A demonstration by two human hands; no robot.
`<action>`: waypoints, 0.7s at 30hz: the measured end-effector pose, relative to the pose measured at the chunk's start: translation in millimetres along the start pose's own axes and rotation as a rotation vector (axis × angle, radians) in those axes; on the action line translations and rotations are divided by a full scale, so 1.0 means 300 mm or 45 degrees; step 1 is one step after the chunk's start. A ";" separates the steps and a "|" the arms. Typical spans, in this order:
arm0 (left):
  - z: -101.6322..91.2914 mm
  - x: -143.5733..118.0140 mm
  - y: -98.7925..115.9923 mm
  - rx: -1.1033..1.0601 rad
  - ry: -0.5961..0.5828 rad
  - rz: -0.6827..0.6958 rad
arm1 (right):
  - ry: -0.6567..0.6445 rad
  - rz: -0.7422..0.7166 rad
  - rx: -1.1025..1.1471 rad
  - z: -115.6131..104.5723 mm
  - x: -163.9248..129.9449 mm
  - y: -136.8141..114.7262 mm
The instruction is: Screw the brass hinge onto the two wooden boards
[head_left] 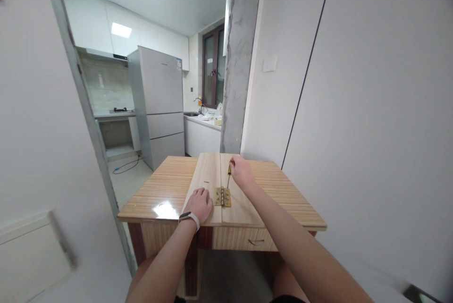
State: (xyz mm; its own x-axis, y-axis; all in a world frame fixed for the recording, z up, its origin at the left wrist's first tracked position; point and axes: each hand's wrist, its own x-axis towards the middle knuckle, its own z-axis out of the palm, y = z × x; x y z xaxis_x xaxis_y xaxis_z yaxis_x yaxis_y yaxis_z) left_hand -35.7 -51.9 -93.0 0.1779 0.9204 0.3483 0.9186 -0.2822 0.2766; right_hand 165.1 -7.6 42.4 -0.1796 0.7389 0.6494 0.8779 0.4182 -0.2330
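Bare table right of boards

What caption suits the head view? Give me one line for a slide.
Right hand holds a screwdriver upright over a brass hinge joining two boards; left hand rests on the left one.

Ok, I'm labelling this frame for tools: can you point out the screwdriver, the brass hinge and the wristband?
screwdriver [229, 178], head view, on its shaft below the right hand.
brass hinge [222, 197], head view, on its middle knuckle.
wristband [189, 217], head view, on the left wrist.
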 end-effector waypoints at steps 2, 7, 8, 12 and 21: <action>0.001 0.001 0.000 0.002 0.001 -0.002 | -0.028 -0.022 0.036 -0.007 -0.003 -0.003; 0.001 0.000 0.000 -0.022 -0.004 -0.003 | -0.028 -0.042 0.032 -0.005 -0.010 -0.006; 0.000 -0.001 0.000 -0.028 -0.005 -0.002 | -0.028 -0.037 0.022 -0.003 -0.011 -0.006; -0.003 -0.002 0.003 -0.028 -0.013 -0.020 | -0.049 -0.018 -0.025 -0.002 -0.013 -0.016; -0.002 0.001 0.005 -0.012 0.002 -0.008 | -0.059 -0.011 -0.171 -0.026 -0.016 -0.056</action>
State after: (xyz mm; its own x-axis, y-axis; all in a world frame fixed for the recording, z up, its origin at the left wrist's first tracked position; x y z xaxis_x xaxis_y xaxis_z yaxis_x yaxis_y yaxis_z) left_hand -34.5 -52.2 -91.9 0.1713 0.9218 0.3478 0.9163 -0.2788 0.2875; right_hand 154.8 -22.4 48.9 -0.2054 0.7605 0.6160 0.9272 0.3526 -0.1261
